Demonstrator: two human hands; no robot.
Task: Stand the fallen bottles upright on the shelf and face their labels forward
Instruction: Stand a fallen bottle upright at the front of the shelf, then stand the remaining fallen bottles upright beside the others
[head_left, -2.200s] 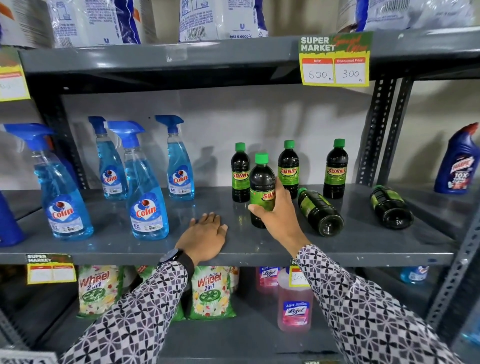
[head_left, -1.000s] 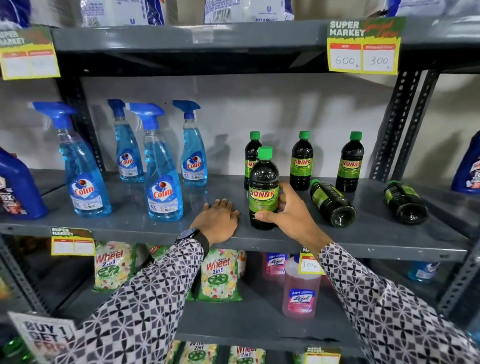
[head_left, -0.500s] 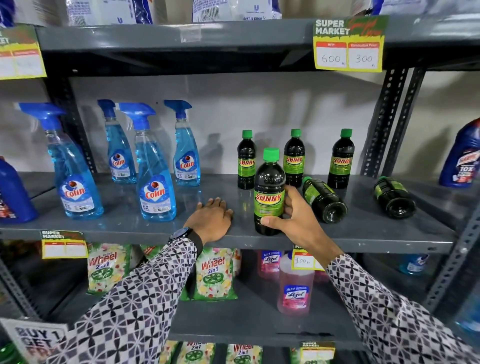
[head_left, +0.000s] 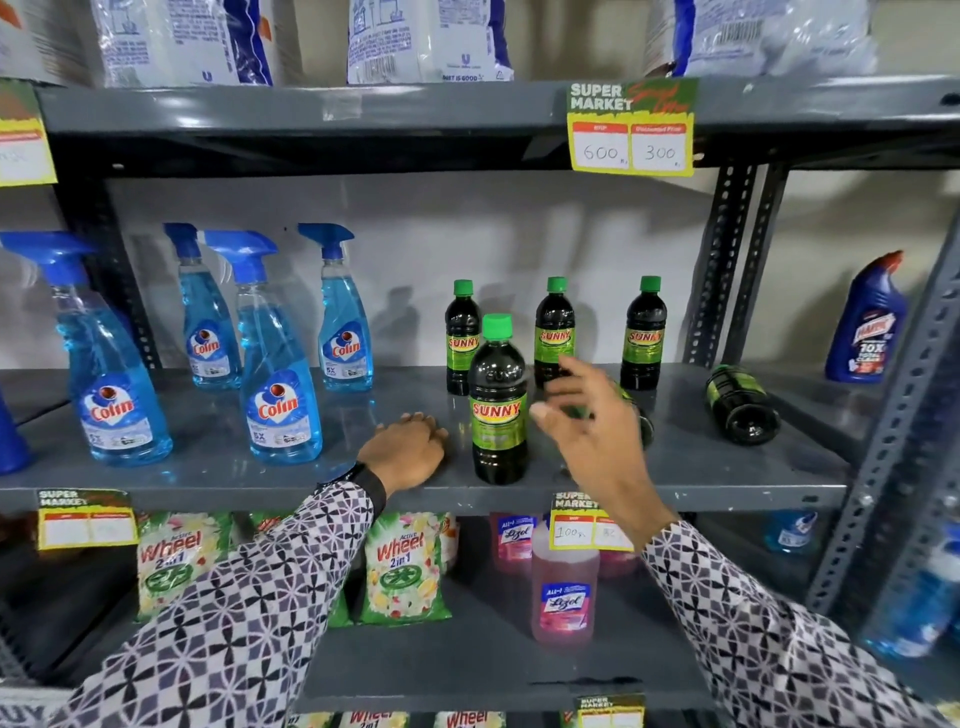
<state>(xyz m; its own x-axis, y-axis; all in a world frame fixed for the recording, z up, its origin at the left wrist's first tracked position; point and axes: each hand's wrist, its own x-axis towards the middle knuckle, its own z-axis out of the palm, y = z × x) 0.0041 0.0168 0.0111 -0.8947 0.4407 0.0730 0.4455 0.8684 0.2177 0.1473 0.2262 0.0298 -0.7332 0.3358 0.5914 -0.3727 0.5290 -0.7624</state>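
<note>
- The front bottle (head_left: 498, 410) stands up near the shelf (head_left: 208, 473) edge. Its label faces forward.
- The right hand (head_left: 587, 421) floats just to the right of it, fingers spread apart, holding nothing.
- A fallen bottle (head_left: 641, 421) lies right behind this hand, mostly hidden by it. It seems to point front to back.
- Another fallen bottle (head_left: 740, 405) lies farther right, bottom end toward us, cap toward the back wall.
- The left hand (head_left: 410, 452) rests flat on the shelf, left of the front bottle, holding nothing.
- The right hand is nearer to both fallen bottles, so it should probably pick up next.
</note>
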